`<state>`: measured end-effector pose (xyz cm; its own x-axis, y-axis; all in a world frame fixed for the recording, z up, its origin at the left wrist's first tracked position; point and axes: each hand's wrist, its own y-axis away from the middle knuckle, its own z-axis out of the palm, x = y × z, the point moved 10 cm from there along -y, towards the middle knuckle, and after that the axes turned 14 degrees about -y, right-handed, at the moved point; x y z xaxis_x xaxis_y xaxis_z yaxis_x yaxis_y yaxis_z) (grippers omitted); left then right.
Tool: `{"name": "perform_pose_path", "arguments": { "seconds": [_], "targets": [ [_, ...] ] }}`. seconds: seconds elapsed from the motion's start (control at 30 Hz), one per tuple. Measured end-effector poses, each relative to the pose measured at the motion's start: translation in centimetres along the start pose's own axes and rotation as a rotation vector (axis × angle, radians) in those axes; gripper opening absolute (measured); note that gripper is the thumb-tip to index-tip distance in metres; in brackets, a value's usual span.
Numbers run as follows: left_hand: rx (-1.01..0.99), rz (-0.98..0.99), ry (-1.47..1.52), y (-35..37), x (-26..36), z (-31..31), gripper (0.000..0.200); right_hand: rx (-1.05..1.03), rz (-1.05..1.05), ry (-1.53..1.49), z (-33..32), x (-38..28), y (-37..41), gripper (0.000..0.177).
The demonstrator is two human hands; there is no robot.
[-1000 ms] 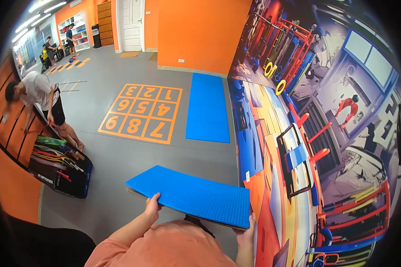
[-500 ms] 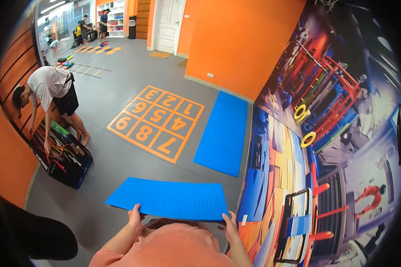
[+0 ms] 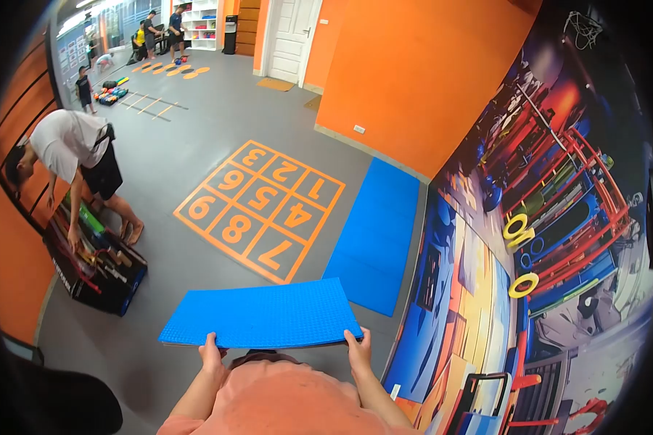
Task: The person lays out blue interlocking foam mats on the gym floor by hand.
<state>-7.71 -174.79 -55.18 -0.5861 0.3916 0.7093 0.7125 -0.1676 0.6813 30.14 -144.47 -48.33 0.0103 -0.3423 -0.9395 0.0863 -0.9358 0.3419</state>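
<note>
A folded blue mat (image 3: 261,315) with a textured top is held level in front of my body. My left hand (image 3: 212,354) grips its near edge left of the middle, thumb on top. At the near right corner, my right hand (image 3: 358,351) is closed on the same mat, thumb on top. The fingers under the mat are mostly hidden. Beyond it, a second blue mat (image 3: 377,232) lies flat on the floor beside the orange number grid (image 3: 257,210).
At left, a person (image 3: 72,145) bends over a black box (image 3: 101,275) of colourful gear. An orange wall (image 3: 421,80) and a mural wall (image 3: 479,275) stand right. Farther back are a floor ladder (image 3: 152,106), a white door (image 3: 290,40) and several people.
The held mat has shifted slightly left and its right end now overlaps the floor mat in view. The view has turned a little. The bending person's head is lower.
</note>
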Motion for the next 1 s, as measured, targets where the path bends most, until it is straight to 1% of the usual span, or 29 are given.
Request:
{"name": "perform_pose_path", "arguments": {
  "seconds": [0.07,0.17,0.2,0.23,0.27,0.3,0.37,0.4,0.43,0.5,0.53,0.57,0.63,0.67,0.7,0.8,0.83,0.9,0.93,1.0],
  "targets": [
    [-0.045,-0.012,-0.010,-2.0,3.5,2.5,0.031,0.053,0.004,0.029,0.9,-0.5,-2.2,0.054],
    [-0.051,0.002,-0.043,-4.6,9.7,6.7,0.031,0.110,-0.009,0.027,2.9,-1.4,-6.5,0.058],
    [-0.094,0.008,-0.045,-6.3,11.1,8.3,0.030,0.139,-0.002,-0.044,3.5,-1.5,-7.6,0.061],
    [-0.097,0.017,-0.048,-7.0,13.6,9.6,0.030,0.167,0.012,-0.115,4.1,-1.3,-8.7,0.064],
    [-0.117,0.030,-0.083,-7.6,16.1,11.2,0.030,0.144,0.015,-0.160,5.3,-1.2,-10.2,0.066],
    [-0.136,0.040,-0.122,-8.3,18.1,12.4,0.030,0.148,0.019,-0.169,6.6,-2.0,-11.3,0.066],
    [-0.128,0.063,-0.128,-12.0,20.9,14.7,0.029,0.152,0.011,-0.161,8.8,-3.7,-13.5,0.068],
    [-0.152,0.105,-0.121,-13.1,23.0,16.2,0.029,0.209,0.042,-0.290,10.4,-7.1,-13.0,0.063],
    [-0.177,0.143,-0.116,-13.8,24.9,17.7,0.029,0.225,0.053,-0.290,11.1,-7.8,-14.2,0.063],
    [-0.201,0.147,-0.137,-14.0,28.3,20.5,0.029,0.270,-0.063,-0.286,11.4,-10.1,-16.1,0.065],
    [-0.221,0.165,-0.138,-14.2,30.2,22.3,0.029,0.275,-0.030,-0.380,12.4,-12.5,-16.3,0.063],
    [-0.224,0.164,-0.156,-14.9,31.4,24.1,0.029,0.289,-0.021,-0.386,12.7,-13.6,-17.4,0.063],
    [-0.228,0.257,-0.158,-16.1,34.4,27.9,0.030,0.310,-0.039,-0.443,12.7,-15.2,-20.0,0.057],
    [-0.232,0.255,-0.173,-16.5,35.6,29.8,0.030,0.344,-0.039,-0.412,12.3,-15.4,-21.6,0.043],
    [-0.245,0.282,-0.171,-16.6,37.1,32.0,0.030,0.353,-0.032,-0.415,12.2,-15.9,-23.3,0.043],
    [-0.268,0.312,-0.168,-17.9,39.5,36.9,0.030,0.428,0.021,-0.272,11.5,-16.6,-28.2,0.036],
    [-0.277,0.321,-0.160,-18.6,40.3,38.6,0.029,0.430,0.021,-0.274,11.7,-16.7,-30.3,0.036],
    [-0.284,0.341,-0.165,-19.8,41.9,41.5,0.030,0.422,0.055,-0.390,12.3,-16.4,-34.5,0.038],
    [-0.292,0.362,-0.168,-20.3,42.9,42.8,0.031,0.421,0.056,-0.388,12.7,-16.5,-36.8,0.038],
    [-0.265,0.340,-0.121,-21.6,44.4,45.2,0.030,0.477,0.337,-0.700,14.1,-13.2,-41.1,0.042]
  ]
}}
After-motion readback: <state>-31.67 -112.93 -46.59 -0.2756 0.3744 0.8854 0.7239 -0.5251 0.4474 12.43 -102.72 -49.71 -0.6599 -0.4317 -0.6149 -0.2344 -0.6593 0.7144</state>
